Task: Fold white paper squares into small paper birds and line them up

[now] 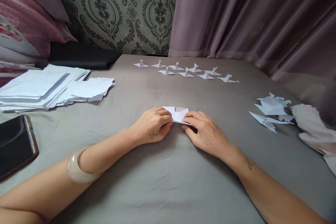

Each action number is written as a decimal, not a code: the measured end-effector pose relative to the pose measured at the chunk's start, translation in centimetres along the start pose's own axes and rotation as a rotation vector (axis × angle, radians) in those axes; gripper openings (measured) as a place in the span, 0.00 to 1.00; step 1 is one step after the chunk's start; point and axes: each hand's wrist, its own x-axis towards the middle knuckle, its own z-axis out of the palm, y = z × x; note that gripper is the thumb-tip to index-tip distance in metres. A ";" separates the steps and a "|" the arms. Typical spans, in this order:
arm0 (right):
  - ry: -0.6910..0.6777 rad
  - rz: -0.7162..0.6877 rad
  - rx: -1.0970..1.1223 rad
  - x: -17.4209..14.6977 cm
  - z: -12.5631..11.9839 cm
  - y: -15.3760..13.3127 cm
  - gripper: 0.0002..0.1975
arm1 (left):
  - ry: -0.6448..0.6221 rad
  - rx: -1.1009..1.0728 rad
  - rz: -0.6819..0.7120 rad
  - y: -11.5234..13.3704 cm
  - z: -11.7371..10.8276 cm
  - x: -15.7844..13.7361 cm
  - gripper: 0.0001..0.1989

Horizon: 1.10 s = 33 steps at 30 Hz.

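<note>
A small folded sheet of white paper (179, 114) is held between my two hands over the middle of the grey cloth. My left hand (155, 123) pinches its left end, with the thumb below and the fingers on top. At the right end my right hand (204, 131) grips the near edge between thumb and fingers. The paper has a slit or fold gap along its far edge. Part of each end is covered by my fingers. Beyond it, several small folded paper figures (185, 73) stand in two rows.
Stacked white paper sheets (34, 85) lie at the left, with a black phone (17, 147) nearer me. More folded paper pieces (273, 106) are heaped at the right beside a pale crumpled cloth (313, 126). A black folded item (81, 56) rests by the patterned wall; purple curtains (225, 14) hang behind.
</note>
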 end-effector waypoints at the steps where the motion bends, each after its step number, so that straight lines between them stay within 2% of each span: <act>1: -0.007 0.006 0.030 0.1 0.0 0.1 0.08 | 0.018 -0.014 -0.029 0.2 0.0 0.0 0.13; 5: 0.036 0.104 0.172 0.5 0.3 0.5 0.09 | 0.097 -0.055 -0.228 0.6 0.0 0.0 0.13; 9: 0.079 0.279 0.235 0.8 1.0 1.0 0.14 | 0.093 -0.128 -0.464 0.0 0.3 0.1 0.16; 13: 0.158 0.316 0.196 0.9 1.5 1.1 0.13 | 0.106 -0.161 -0.549 -0.6 0.6 0.2 0.19; 20: 0.172 0.348 0.174 1.0 1.7 1.1 0.10 | 0.121 -0.071 -0.458 -1.3 1.1 -0.5 0.16; 24: 0.134 0.352 0.160 0.9 1.3 1.5 0.10 | 0.068 0.016 -0.397 -1.5 1.1 -0.7 0.13; 28: 0.082 0.352 0.154 0.6 0.7 1.8 0.04 | 0.010 0.170 -0.341 -1.3 0.8 -0.5 0.09; 30: 0.054 0.320 0.135 0.5 0.5 1.7 0.04 | -0.040 0.213 -0.224 -1.2 0.5 -0.3 0.08; 33: 0.004 0.163 0.077 0.5 0.4 1.3 0.11 | -0.163 0.169 0.054 -1.2 0.0 0.1 0.14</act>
